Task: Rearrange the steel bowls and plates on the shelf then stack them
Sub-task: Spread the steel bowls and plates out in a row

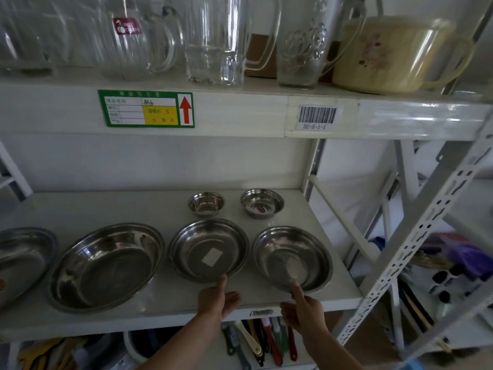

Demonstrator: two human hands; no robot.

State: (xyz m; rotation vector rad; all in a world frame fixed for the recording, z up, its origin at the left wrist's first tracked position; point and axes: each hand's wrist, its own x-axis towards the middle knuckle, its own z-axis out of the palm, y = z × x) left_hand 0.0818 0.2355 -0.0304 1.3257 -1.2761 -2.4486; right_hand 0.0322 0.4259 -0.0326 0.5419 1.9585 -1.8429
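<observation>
On the white shelf lie several steel dishes. A large plate sits left of centre, and another plate is cut off by the left edge. A middle plate carries a white sticker, and a right plate lies beside it. Behind them stand a small deep bowl and a small shallow bowl. My left hand pinches the near rim of the middle plate, thumb on top. My right hand grips the near rim of the right plate, thumb inside it.
Glass jugs and a cream plastic pot stand on the shelf above, whose front edge carries a green label. Utensils lie on the shelf below. A perforated grey upright slants across the right side.
</observation>
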